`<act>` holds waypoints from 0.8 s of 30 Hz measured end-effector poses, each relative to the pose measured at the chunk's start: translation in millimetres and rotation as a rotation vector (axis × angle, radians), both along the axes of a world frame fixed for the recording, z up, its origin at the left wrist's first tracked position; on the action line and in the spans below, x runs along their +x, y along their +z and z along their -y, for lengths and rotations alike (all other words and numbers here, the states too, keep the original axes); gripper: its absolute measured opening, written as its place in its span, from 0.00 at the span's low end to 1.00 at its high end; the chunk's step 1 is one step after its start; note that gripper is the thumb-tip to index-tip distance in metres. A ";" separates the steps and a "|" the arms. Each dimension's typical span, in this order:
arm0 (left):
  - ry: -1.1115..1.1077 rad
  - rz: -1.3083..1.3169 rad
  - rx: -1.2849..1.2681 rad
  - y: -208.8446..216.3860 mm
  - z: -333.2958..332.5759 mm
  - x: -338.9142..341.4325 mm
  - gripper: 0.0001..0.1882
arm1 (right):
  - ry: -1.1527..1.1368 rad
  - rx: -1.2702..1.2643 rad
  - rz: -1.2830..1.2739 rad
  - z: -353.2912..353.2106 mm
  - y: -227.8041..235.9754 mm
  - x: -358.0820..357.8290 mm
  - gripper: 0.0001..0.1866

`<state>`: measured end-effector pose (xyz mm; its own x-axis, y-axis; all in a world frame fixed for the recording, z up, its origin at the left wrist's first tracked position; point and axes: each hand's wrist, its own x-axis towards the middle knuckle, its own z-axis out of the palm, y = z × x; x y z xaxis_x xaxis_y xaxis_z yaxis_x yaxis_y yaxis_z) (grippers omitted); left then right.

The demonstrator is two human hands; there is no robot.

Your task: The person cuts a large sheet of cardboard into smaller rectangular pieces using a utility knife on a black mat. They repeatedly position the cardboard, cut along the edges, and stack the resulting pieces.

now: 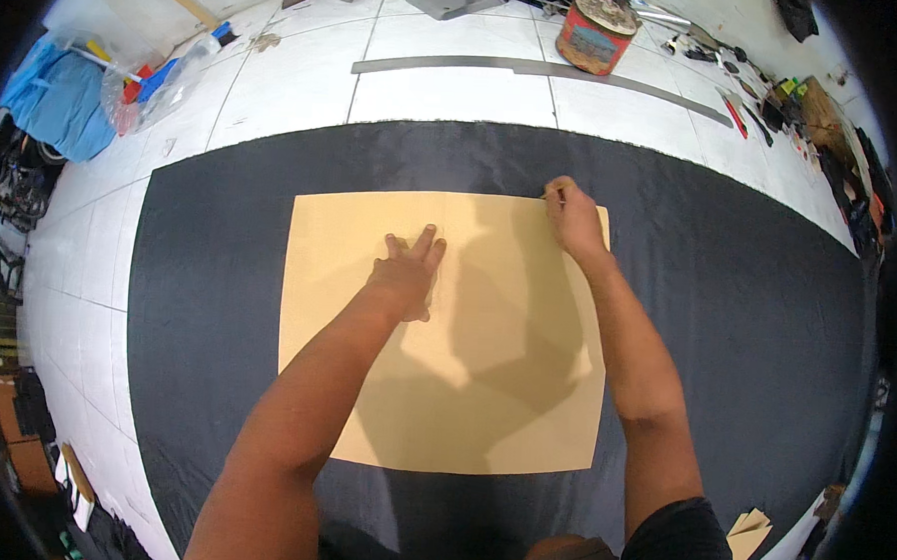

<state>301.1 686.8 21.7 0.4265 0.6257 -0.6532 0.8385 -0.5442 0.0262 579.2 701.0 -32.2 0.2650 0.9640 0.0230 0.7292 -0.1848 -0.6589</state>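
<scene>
A large tan sheet (522, 423), like card or thick paper, lies flat on a wide piece of black fabric (737, 323). My left hand (406, 274) rests on the sheet left of its middle, fingers spread and pressing down. At the sheet's far edge, near its far right corner, my right hand (573, 217) is closed, fingers pinched together. Whatever it may hold is too small or hidden to make out. My arms' shadows fall across the sheet.
White floor tiles (80, 244) surround the fabric. Beyond it lie a long metal ruler (438, 64) and a red tin (597, 36). Blue plastic bags (61, 103) are at the far left, scattered tools (766, 104) at the far right. Tan scraps (748, 533) sit at the near right.
</scene>
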 end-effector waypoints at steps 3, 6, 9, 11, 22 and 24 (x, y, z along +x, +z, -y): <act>0.020 0.010 0.010 -5.7 0.3 -1.1 0.64 | 0.048 -0.037 0.024 -3.2 3.8 -21.0 0.13; 0.032 0.031 -0.039 -12.7 -3.3 -1.8 0.64 | 0.051 -0.015 0.032 -2.7 5.8 -20.2 0.14; 0.056 -0.028 -0.029 -14.6 -0.9 1.9 0.64 | -0.065 -0.019 0.040 5.3 6.5 3.5 0.15; 0.027 -0.042 -0.048 -9.2 -1.2 5.4 0.65 | -0.144 -0.020 0.039 14.7 7.5 34.8 0.15; 0.058 -0.033 -0.007 -3.3 6.4 6.3 0.70 | -0.151 0.038 0.061 26.2 3.0 61.3 0.14; 0.049 -0.040 0.005 0.2 6.9 11.8 0.70 | -0.238 -0.010 -0.128 29.8 0.2 80.3 0.14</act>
<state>312.9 680.0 21.9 0.3685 0.6489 -0.6656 0.8647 -0.5021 -0.0107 659.5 671.3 -32.0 0.4841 0.8744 -0.0339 0.5757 -0.3475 -0.7401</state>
